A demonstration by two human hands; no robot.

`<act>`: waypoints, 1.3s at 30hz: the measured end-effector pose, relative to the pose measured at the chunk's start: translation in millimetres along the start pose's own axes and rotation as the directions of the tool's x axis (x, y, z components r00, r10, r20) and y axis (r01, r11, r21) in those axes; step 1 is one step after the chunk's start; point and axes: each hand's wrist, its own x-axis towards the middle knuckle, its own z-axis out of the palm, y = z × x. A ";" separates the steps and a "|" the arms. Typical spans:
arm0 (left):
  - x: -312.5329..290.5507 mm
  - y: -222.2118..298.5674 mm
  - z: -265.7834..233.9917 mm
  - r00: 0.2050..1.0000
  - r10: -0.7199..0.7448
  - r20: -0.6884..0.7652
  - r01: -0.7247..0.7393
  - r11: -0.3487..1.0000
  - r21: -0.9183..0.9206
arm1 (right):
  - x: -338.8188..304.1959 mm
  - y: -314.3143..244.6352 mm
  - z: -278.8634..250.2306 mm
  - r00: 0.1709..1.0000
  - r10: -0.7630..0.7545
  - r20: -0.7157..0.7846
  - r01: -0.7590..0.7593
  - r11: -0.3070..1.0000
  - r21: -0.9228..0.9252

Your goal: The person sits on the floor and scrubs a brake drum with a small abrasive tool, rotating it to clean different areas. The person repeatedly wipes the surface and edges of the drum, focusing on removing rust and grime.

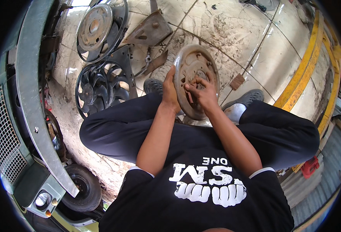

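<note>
A round, rusty metal plate (189, 58), like a brake backing plate with holes and a raised rim, is held tilted up between my knees. My left hand (171, 92) grips its left edge, with the thumb side along the rim. On the plate's face, my right hand (202, 92) has its fingers bent and pinched together near the centre. Whatever those fingertips hold is too small and too hidden to name. Part of the plate's centre is covered by the right hand.
On the dirty tiled floor to the left lie a similar round plate (95, 28), a black fan (95, 91) and a rusty bracket (149, 30). A small brown block (237, 81) lies beside my right shoe (251, 96). A yellow frame (300, 73) stands right; a vehicle bumper (33, 100), left.
</note>
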 end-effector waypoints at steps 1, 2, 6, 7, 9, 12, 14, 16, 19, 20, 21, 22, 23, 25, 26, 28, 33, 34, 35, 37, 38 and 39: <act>-1.1 -0.9 -1.5 1.000 0.000 -0.004 0.000 1.000 -0.024 | -2.9 -9.9 -3.0 0.999 0.040 0.015 -0.040 0.999 0.017; -1.0 -1.0 -3.3 1.000 0.000 -0.008 0.000 0.999 -0.048 | -1.9 -15.5 -0.6 0.998 0.058 0.020 -0.058 0.998 0.035; -6.9 5.1 13.8 1.000 -0.026 -0.007 0.025 0.992 -0.121 | 14.5 -23.7 5.1 0.993 0.113 0.023 -0.115 0.986 0.120; -4.0 2.8 7.6 1.000 -0.005 -0.013 0.004 0.994 -0.107 | 11.4 -20.3 6.8 0.998 0.061 -0.024 -0.061 0.998 0.024; 6.5 -3.0 -3.1 0.999 0.032 -0.016 -0.033 0.996 -0.082 | 2.4 -9.0 1.6 0.998 0.059 -0.022 -0.059 0.998 0.001; 3.3 1.0 -7.2 0.996 -0.029 0.086 0.036 0.996 -0.086 | 0.4 1.5 -1.7 0.974 0.196 0.112 -0.216 0.955 0.202; 1.2 -0.8 -2.8 0.995 -0.030 0.096 0.042 0.991 -0.127 | 9.6 2.2 6.3 0.987 0.140 0.074 -0.152 0.968 0.199; -5.9 1.6 7.3 0.994 -0.053 0.095 0.072 0.976 -0.204 | 17.9 -2.6 12.1 0.981 0.168 0.100 -0.188 0.953 0.237; -1.1 1.9 3.5 0.999 -0.041 0.023 0.045 0.980 -0.191 | 21.1 1.7 12.2 0.958 0.232 0.167 -0.273 0.917 0.291; 0.4 2.0 1.3 1.000 -0.024 0.013 0.026 0.985 -0.170 | 18.8 5.0 11.3 0.959 0.238 0.154 -0.274 0.918 0.288; 1.5 -0.3 0.4 1.000 -0.008 0.007 0.009 0.988 -0.156 | 17.8 0.3 9.2 0.960 0.241 0.142 -0.272 0.921 0.280; 3.7 -1.6 -0.4 1.000 0.007 0.002 -0.006 0.990 -0.142 | 11.3 -3.7 3.9 0.964 0.243 0.104 -0.262 0.930 0.259; 7.0 -0.4 -1.9 1.000 -0.014 0.012 0.016 0.990 -0.137 | 10.2 -8.2 -0.4 0.970 0.233 0.069 -0.243 0.927 0.284; 4.0 4.9 5.8 0.998 -0.065 0.024 0.067 0.989 -0.133 | 10.3 -20.6 -12.1 0.980 0.201 -0.007 -0.184 0.909 0.373; 3.3 4.9 10.3 0.998 -0.064 0.004 0.064 0.988 -0.140 | 11.5 -24.3 -16.0 0.982 0.183 -0.045 -0.145 0.888 0.436; 3.0 7.4 19.6 0.998 -0.056 -0.030 0.051 0.988 -0.146 | 23.5 -26.5 -23.3 0.980 0.188 -0.059 -0.126 0.827 0.548; 7.7 -1.4 9.6 0.993 0.001 -0.122 -0.014 0.994 -0.106 | 23.6 -49.2 -30.8 0.959 0.281 0.043 -0.226 0.662 0.714; 7.8 -3.0 7.8 0.992 0.007 -0.126 -0.019 0.995 -0.093 | 22.6 -47.2 -31.5 0.952 0.303 0.048 -0.250 0.677 0.693; 8.2 -4.9 6.4 0.992 0.002 -0.124 -0.015 0.995 -0.100 | 22.2 -45.4 -32.3 0.945 0.324 0.052 -0.274 0.690 0.670; 9.0 -5.2 6.9 0.993 -0.003 -0.120 -0.010 0.994 -0.111 | 24.1 -41.7 -33.7 0.940 0.335 0.063 -0.294 0.702 0.649; 9.1 -5.0 6.7 0.995 -0.014 -0.097 0.001 0.992 -0.129 | 26.2 -40.0 -34.8 0.943 0.327 0.068 -0.290 0.702 0.650; 8.9 -3.7 6.6 0.997 -0.023 -0.073 0.013 0.989 -0.144 | 28.2 -36.7 -36.0 0.945 0.318 0.073 -0.286 0.702 0.652</act>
